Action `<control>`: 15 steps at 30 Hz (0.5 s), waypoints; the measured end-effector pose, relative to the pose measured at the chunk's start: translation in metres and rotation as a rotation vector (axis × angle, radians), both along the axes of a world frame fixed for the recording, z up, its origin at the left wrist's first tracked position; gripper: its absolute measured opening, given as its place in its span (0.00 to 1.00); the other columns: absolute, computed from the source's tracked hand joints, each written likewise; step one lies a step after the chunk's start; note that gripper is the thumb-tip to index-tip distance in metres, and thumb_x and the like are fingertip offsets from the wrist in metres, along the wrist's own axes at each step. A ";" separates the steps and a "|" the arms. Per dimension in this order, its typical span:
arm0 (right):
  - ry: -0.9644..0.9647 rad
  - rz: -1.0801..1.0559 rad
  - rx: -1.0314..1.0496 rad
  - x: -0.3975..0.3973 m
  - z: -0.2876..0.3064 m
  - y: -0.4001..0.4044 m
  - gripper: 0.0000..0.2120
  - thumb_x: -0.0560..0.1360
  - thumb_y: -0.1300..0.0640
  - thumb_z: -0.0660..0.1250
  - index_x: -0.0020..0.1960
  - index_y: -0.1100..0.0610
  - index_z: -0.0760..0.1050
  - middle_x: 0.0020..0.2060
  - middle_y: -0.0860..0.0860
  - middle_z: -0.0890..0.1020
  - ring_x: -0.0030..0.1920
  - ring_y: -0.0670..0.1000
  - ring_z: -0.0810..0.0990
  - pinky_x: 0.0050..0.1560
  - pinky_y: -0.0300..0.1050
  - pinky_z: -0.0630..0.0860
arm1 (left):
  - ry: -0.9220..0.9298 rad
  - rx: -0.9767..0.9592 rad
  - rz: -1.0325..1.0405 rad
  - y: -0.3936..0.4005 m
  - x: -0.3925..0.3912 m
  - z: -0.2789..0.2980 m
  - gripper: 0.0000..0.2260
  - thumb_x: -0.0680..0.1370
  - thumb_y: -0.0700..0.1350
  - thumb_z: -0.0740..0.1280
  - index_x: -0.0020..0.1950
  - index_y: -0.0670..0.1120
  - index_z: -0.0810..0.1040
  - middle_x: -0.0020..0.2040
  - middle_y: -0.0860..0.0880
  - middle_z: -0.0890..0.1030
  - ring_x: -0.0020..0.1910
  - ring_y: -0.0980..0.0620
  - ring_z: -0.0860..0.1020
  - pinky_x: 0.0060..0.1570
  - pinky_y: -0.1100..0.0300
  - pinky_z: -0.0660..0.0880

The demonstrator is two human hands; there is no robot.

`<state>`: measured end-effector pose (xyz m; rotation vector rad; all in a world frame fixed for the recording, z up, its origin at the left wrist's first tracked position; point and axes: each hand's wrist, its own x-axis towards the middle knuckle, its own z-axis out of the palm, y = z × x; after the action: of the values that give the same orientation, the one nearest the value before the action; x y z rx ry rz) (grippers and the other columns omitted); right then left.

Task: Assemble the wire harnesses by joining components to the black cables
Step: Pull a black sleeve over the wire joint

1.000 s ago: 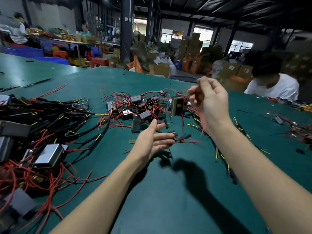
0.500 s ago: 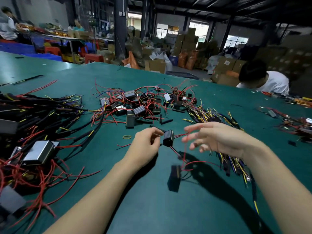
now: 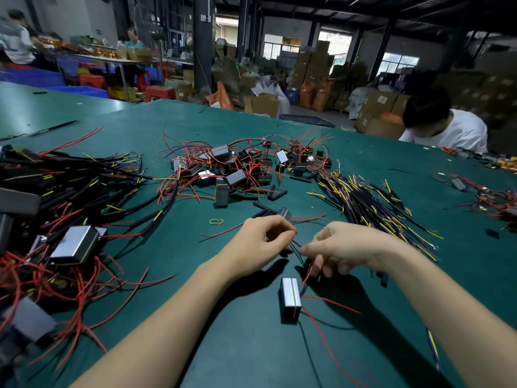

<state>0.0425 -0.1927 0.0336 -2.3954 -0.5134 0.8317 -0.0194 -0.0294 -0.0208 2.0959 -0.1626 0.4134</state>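
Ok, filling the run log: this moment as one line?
stage: joining wires | left hand: pinches wires | right hand: pinches wires | box: on table below hands

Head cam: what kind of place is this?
Most likely a small factory or workshop assembly floor. A long green work table is heaped with red wires and black cables, stacked cardboard boxes fill the back, and another worker sits at the same table.

Dim workshop light falls from overhead, casting dark, soft-edged shadows of both arms onto the green tabletop. Bright windows at the back glare white. Wide-angle distortion bends the edges; the far left edge and background look blurred.
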 end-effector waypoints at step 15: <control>0.019 -0.219 0.568 -0.007 0.014 0.013 0.16 0.79 0.49 0.63 0.40 0.59 0.77 0.30 0.51 0.80 0.25 0.45 0.74 0.26 0.34 0.70 | -0.118 -0.270 0.065 -0.011 -0.007 0.010 0.07 0.74 0.41 0.72 0.52 0.44 0.83 0.46 0.47 0.85 0.46 0.53 0.83 0.52 0.55 0.78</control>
<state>0.0359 -0.1793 0.0478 -1.8759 -0.4028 0.5228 -0.0261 -0.0405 -0.0108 1.8156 -0.1014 0.5671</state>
